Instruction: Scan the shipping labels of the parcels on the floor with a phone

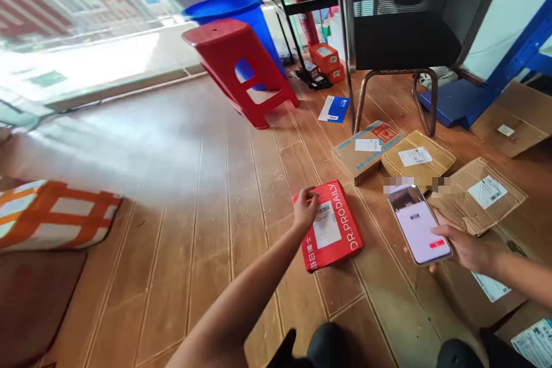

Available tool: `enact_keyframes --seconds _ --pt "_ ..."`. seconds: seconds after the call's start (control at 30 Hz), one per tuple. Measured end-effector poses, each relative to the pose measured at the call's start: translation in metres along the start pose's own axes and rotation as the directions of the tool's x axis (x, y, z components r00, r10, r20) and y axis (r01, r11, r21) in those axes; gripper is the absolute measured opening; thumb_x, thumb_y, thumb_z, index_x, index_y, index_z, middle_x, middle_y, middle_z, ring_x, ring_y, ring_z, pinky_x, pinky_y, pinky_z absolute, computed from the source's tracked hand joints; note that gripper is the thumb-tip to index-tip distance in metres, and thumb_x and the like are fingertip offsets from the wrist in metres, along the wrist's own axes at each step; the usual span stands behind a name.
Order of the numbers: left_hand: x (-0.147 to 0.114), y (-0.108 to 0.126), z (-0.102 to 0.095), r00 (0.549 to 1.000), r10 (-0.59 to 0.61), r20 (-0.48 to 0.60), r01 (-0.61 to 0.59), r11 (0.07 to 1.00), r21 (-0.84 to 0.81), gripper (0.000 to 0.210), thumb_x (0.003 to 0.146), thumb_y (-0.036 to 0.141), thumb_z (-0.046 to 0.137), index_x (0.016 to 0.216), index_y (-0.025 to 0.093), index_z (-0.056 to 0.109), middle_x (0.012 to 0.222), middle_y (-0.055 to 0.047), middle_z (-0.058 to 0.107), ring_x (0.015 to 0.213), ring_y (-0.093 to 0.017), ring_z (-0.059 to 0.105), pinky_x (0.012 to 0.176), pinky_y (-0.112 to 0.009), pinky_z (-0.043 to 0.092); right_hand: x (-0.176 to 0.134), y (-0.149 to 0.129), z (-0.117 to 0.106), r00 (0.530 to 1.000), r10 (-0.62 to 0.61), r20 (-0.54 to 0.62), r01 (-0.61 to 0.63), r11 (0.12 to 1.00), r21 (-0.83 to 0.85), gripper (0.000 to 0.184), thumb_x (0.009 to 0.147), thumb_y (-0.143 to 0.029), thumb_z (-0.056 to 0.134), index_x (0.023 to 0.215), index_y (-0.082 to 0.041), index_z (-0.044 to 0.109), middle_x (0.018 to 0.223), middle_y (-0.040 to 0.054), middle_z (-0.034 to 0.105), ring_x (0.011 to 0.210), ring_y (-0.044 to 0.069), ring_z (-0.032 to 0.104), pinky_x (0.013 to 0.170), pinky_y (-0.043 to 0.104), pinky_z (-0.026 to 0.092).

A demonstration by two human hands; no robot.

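Observation:
A smartphone rests in my right hand, its thumb over the lower part of the lit screen. The screen shows a camera strip at the top, a small barcode and a red button. My left hand is closed, fingers curled in a pinch over the top of a red cardboard box marked DR.PRODAILY. Beside those fingers is the box's white shipping label. Whether the fingers hold anything, or touch the box, I cannot tell. The red box lies flat on the wooden floor.
Several brown parcels with labels lie on the right. Behind them stand a black chair and a blue platform scale. A red stool leans by a blue bin. An orange-white checked bag sits left.

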State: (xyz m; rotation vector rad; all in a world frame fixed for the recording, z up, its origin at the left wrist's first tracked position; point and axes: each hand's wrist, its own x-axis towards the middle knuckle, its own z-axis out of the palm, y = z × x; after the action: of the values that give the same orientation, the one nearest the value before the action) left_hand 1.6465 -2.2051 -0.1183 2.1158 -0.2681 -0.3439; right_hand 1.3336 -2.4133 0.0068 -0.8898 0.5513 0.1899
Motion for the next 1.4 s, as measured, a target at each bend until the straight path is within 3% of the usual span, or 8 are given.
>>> enact_keyframes --seconds 0.1,0.2,0.37,0.47,0.57,0.83,1.17,1.4 --pt "0.02 -0.01 -0.037 0.99 -0.089 -0.11 0.088 0.996 -0.016 0.026 0.08 0.019 0.05 0.104 0.02 0.059 0.08 0.0 0.063 0.087 -0.017 0.063 0.094 -0.032 0.05 -0.029 0.037 -0.005 0.993 0.113 -0.039 -0.113 0.994 -0.002 0.075 0.083 -0.045 0.065 0.147 -0.027 0.031 0.117 0.0156 0.071 0.098 0.032 0.073 0.055 0.032 0.06" --pt "0.034 -0.031 -0.063 0.959 -0.235 -0.161 0.233 0.972 -0.028 0.028 0.084 0.018 0.049 0.111 0.017 0.057 0.089 -0.003 0.064 0.093 -0.018 0.064 0.094 -0.037 0.05 -0.025 0.076 0.003 0.993 0.114 0.006 -0.114 0.992 0.057 0.081 0.079 -0.05 0.067 0.147 -0.029 0.029 0.115 0.0141 0.07 0.098 0.032 0.073 0.052 0.031 0.059" --pt "0.029 -0.067 -0.078 0.887 -0.462 -0.005 0.462 0.886 -0.026 0.03 0.088 0.035 0.057 0.111 0.016 0.059 0.105 -0.009 0.066 0.098 -0.022 0.064 0.082 -0.041 0.055 0.014 0.12 0.039 0.985 0.089 0.146 -0.106 0.987 0.117 0.083 0.076 -0.053 0.067 0.146 -0.03 0.029 0.117 0.013 0.066 0.093 0.029 0.073 0.049 0.025 0.055" --pt "0.02 -0.072 -0.071 0.841 -0.513 0.171 0.527 0.849 -0.044 0.041 0.083 0.052 0.059 0.114 0.025 0.061 0.113 -0.01 0.068 0.096 -0.024 0.067 0.073 -0.038 0.057 0.028 0.136 0.054 0.966 0.097 0.24 -0.13 0.984 0.125 0.086 0.076 -0.053 0.066 0.148 -0.032 0.023 0.122 0.014 0.063 0.093 0.028 0.072 0.049 0.024 0.054" --pt "0.016 -0.065 -0.057 0.833 -0.466 0.299 0.512 0.853 -0.098 0.044 0.082 0.055 0.06 0.12 0.033 0.059 0.118 -0.006 0.07 0.097 -0.02 0.068 0.072 -0.032 0.057 0.029 0.147 0.059 0.946 0.117 0.302 -0.157 0.981 0.113 0.088 0.074 -0.053 0.068 0.147 -0.033 0.022 0.121 0.0129 0.062 0.09 0.027 0.073 0.049 0.024 0.056" --pt "0.025 -0.034 -0.032 0.838 -0.364 0.406 0.439 0.892 -0.108 0.052 0.083 0.051 0.064 0.132 0.035 0.053 0.113 -0.003 0.072 0.096 -0.02 0.069 0.07 -0.028 0.057 0.025 0.162 0.052 0.937 0.159 0.311 -0.195 0.977 0.087 0.094 0.073 -0.051 0.071 0.147 -0.032 0.017 0.119 0.0134 0.062 0.088 0.027 0.073 0.049 0.023 0.055" --pt "0.034 -0.038 -0.017 0.838 -0.349 0.419 0.404 0.914 -0.047 0.053 0.088 0.051 0.057 0.137 0.032 0.046 0.113 -0.005 0.073 0.088 -0.02 0.072 0.069 -0.03 0.058 0.028 0.173 0.046 0.921 0.194 0.338 -0.228 0.972 0.064 0.086 0.069 -0.05 0.074 0.14 -0.03 0.03 0.113 0.0099 0.063 0.088 0.027 0.073 0.049 0.02 0.055" --pt "0.038 -0.048 -0.008 0.922 -0.245 0.299 0.234 0.97 0.073 0.054 0.089 0.051 0.055 0.135 0.023 0.05 0.115 -0.011 0.07 0.097 -0.024 0.07 0.087 -0.035 0.056 0.023 0.176 0.045 0.909 0.215 0.357 -0.247 0.968 0.045 0.087 0.07 -0.043 0.075 0.142 -0.031 0.028 0.102 0.0046 0.064 0.085 0.024 0.074 0.049 0.017 0.052"
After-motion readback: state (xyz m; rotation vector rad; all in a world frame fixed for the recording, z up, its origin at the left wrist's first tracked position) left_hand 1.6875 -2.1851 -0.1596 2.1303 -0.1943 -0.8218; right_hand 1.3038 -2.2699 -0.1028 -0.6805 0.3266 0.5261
